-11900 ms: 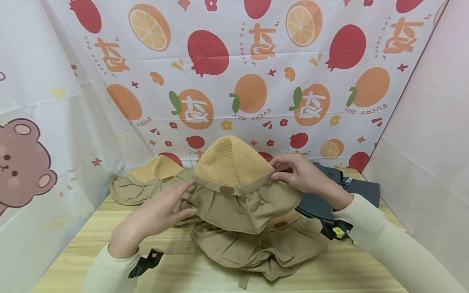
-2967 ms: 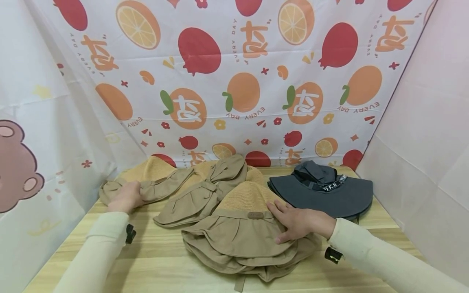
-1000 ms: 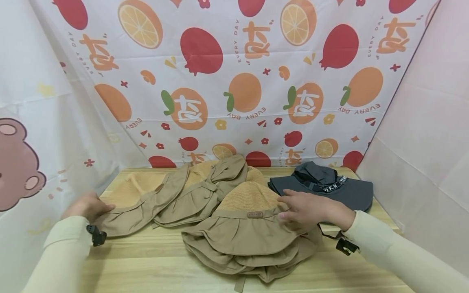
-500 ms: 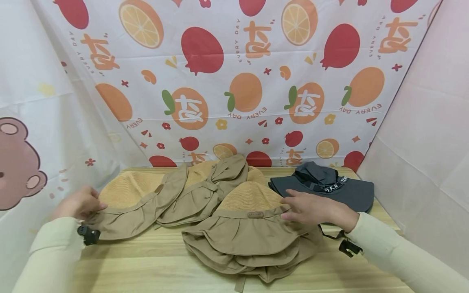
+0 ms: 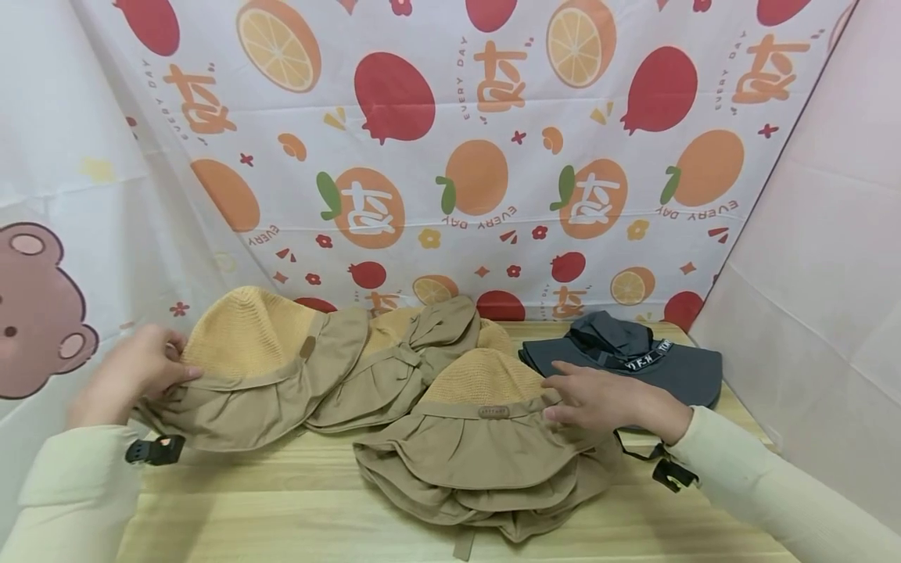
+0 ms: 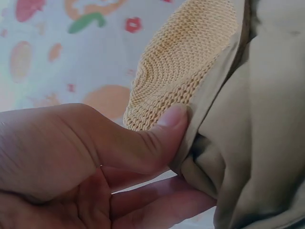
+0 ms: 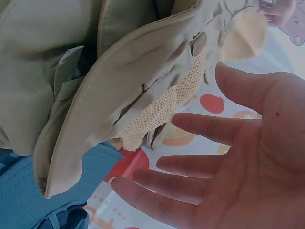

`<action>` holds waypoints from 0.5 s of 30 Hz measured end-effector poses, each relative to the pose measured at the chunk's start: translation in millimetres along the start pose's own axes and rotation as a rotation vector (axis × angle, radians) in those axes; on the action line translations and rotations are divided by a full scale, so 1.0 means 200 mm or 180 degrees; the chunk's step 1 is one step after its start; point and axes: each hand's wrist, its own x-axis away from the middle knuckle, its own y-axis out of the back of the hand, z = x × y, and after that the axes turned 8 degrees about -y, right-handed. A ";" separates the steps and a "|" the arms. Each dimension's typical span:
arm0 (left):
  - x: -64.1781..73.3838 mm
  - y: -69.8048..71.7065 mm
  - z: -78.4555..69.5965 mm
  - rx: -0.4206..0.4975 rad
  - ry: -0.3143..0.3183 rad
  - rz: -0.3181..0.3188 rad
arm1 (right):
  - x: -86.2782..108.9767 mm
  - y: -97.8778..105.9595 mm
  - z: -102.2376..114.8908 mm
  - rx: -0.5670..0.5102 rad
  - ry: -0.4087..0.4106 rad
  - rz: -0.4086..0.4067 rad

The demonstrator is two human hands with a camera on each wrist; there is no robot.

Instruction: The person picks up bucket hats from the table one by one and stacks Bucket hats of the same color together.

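My left hand point(image 5: 137, 371) pinches the left side of a sun hat point(image 5: 242, 336) with a yellow knit crown and a khaki ruffled brim. In the left wrist view the thumb presses the band where the knit crown point(image 6: 186, 62) meets the brim, fingers beneath. The hat's crown stands up, and its brim overlaps a similar hat with a knotted brim point(image 5: 404, 367). At the front centre, matching hats point(image 5: 486, 457) are stacked with brims layered. My right hand point(image 5: 612, 399) hovers at the right side of that stack, fingers spread and holding nothing, as the right wrist view shows.
A dark grey wide-brimmed hat point(image 5: 683, 371) with a lettered band lies behind my right hand. A strap point(image 5: 464, 543) sticks out under the front stack on the wooden table point(image 5: 281, 508). A fruit-print cloth point(image 5: 528, 102) hangs behind, with white cloth at both sides.
Earlier both hands were at a hat held over another; it now tops the front stack. My left hand has since gripped the left hat, shifted it forward and raised its crown. My right hand lifted off the stack.
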 end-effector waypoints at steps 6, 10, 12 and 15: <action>0.02 0.08 -0.13 -0.0270 -0.0122 -0.0153 | 0.01 0.01 0.00 -0.0005 -0.0039 -0.0003; 0.04 0.11 -0.22 -0.0326 -0.0206 -0.0271 | 0.02 0.01 0.00 0.0010 -0.0039 -0.0004; 0.05 0.13 -0.26 -0.0340 -0.0220 -0.0314 | 0.02 0.01 0.00 0.0014 -0.0032 -0.0013; 0.06 0.16 -0.32 -0.0347 -0.0237 -0.0344 | 0.02 0.01 -0.01 0.0009 -0.0028 -0.0032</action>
